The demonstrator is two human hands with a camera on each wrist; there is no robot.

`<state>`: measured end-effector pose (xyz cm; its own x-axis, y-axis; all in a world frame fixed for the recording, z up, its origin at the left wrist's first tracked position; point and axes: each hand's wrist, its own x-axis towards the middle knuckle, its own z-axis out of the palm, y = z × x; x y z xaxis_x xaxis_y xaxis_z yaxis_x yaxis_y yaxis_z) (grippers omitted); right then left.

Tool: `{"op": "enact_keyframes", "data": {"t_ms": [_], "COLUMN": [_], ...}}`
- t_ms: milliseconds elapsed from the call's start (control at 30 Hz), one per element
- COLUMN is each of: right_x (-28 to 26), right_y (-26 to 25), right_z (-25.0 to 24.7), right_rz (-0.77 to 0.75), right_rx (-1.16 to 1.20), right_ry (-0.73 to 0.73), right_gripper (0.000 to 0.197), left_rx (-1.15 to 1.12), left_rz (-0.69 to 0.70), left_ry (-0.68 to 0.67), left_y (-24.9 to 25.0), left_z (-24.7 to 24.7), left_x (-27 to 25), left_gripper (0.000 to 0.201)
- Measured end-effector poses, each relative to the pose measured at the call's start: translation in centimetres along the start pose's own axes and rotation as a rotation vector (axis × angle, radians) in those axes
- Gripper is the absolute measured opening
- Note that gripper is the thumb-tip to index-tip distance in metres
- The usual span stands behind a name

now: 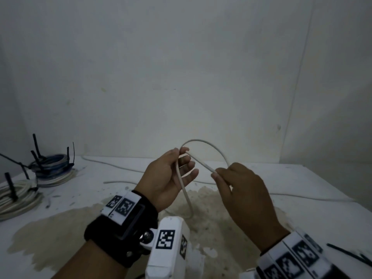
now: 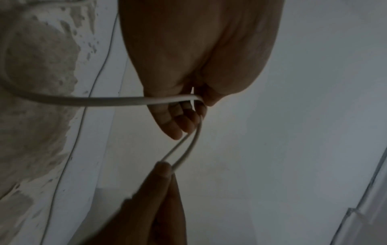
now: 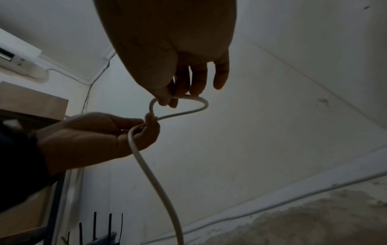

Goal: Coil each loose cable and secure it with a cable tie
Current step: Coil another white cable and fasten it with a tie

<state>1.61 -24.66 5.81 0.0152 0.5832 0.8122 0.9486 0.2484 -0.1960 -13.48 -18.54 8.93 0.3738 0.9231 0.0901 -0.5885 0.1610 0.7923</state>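
Head view, cable position: the white cable (image 1: pixel 203 142) arcs up between both hands, held above the table (image 1: pixel 302 178), with its loose length trailing down to the tabletop and away to the left and right.
Long axis: the first loop runs roughly left to right, hand to hand; the slack hangs down from the left palm.
Left hand (image 1: pixel 171 178): palm up, fingers mostly straight, thumb and forefinger closed on the cable where the loop crosses itself.
Right hand (image 1: pixel 239 190): fingers curled, thumb and fingertips pinched on the cable near what looks like its free end, though the dim light makes that uncertain.
Nearer hand: both touch the cable; the left acts as anchor, so the right seems the one to bring round the next turn.
Key relation: the slack lies below and beyond the hands, so each new loop has to be drawn up and laid into the left palm.
Count, loose cables: one in hand.
Count, finished coils: three by my reading, a white coil (image 1: pixel 18 196) nearest and a stacked pair (image 1: pixel 52 170) behind it, each bound with black ties.
Count, spare cable ties (image 1: pixel 350 256): at least two at the right edge.
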Motion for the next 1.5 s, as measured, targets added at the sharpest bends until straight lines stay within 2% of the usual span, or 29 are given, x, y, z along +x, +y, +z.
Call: {"op": "enact_keyframes", "data": {"t_ms": [100, 200, 367, 433, 533, 667, 767, 867, 1067, 1167, 1267, 1367, 1500], "right_x": [-0.2, -0.4, -0.3, -0.4, -0.8, -0.7, -0.5, -0.4, -0.3, -0.7, -1.4, -1.7, -1.3], "right_y": [-0.7, -1.4, -1.7, -2.2, -3.1, -4.6, -5.5, -5.7, -6.2, -6.3, -6.2, -5.1, -2.6], "right_z": [0.9, 1.7, 2.4, 2.8, 3.1, 3.0, 2.8, 2.6, 1.4, 1.0, 0.7, 0.1, -0.9], "right_rz": [0.012, -0.019, -0.072, -0.038, 0.14, 0.268, 0.302, 0.273, 0.087, -0.081, -0.175, -0.138, 0.042], "right_rx": [-0.019, -0.042, -0.093, 0.01, 0.27, 0.437, 0.631, 0.702, 0.62, 0.548, 0.467, 0.42, 0.408], "right_ry": [-0.022, -0.08, -0.144, -0.155, -0.169, -0.373, -0.529, -0.514, -0.509, -0.561, -0.62, -0.644, -0.698], "right_gripper": [0.031, 0.04, 0.032, 0.031, 0.015, 0.042, 0.038, 0.031, 0.027, 0.032, 0.036, 0.03, 0.033], "left_rx": [-0.024, -0.001, 0.069, 0.047, -0.01, -0.04, -0.007, 0.023, -0.008, -0.088, -0.131, -0.077, -0.022], "left_rz": [0.011, 0.013, -0.01, -0.004, 0.031, 0.068, 0.082, 0.082, 0.039, 0.027, 0.018, 0.04, 0.12], "left_ry": [0.047, 0.038, 0.027, 0.035, 0.032, -0.003, -0.028, -0.065, -0.073, -0.06, -0.056, -0.051, -0.029], "left_y": [-0.3, -0.5, -0.4, -0.3, 0.3, 1.1, 1.7, 2.6, 3.5, 4.2, 5.4, 6.2, 7.3], "left_z": [0.3, 0.5, 0.4, 0.2, 0.1, -0.3, -0.3, -0.5, -1.0, -1.4, -2.1, -2.6, -3.3], "left_x": [-0.1, -0.3, -0.4, -0.3, -0.2, -0.1, -0.2, -0.5, -1.1, -1.0, -0.6, -0.7, -1.2], "left_gripper": [0.028, 0.029, 0.028, 0.025, 0.025, 0.027, 0.027, 0.027, 0.026, 0.027, 0.027, 0.027, 0.026]}}
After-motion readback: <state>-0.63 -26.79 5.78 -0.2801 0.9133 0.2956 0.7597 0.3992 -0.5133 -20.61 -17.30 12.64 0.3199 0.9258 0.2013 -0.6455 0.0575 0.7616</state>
